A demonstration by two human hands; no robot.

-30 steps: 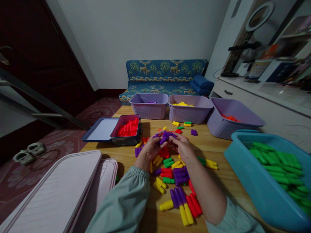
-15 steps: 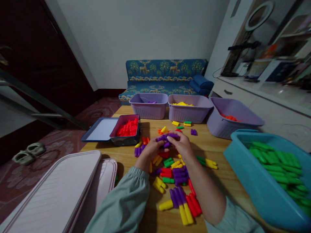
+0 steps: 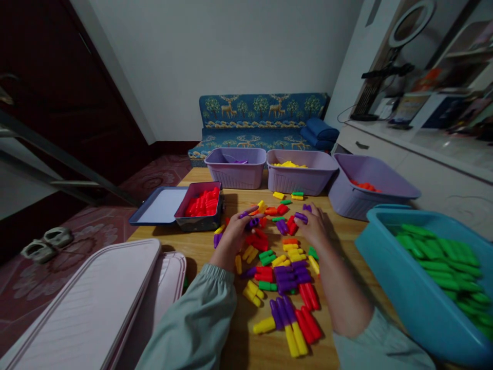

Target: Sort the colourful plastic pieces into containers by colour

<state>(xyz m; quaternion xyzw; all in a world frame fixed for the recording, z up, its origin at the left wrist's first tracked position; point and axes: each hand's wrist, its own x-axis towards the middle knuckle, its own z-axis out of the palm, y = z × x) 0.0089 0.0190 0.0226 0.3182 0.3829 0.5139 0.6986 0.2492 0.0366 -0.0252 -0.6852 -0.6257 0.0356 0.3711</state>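
Our left hand is curled around a small bunch of purple plastic pegs over the middle of the wooden counter. Our right hand, apart from it to the right, pinches a single purple peg in its bent fingers. Between and below the hands lies a scatter of red, yellow, green and purple pegs, spreading toward the near edge. Along the far edge stand three lilac plastic tubs. A blue tub of green pegs sits at the right edge, a dark tin of red pegs near the far left corner, and a pale pink lid over the near left corner.
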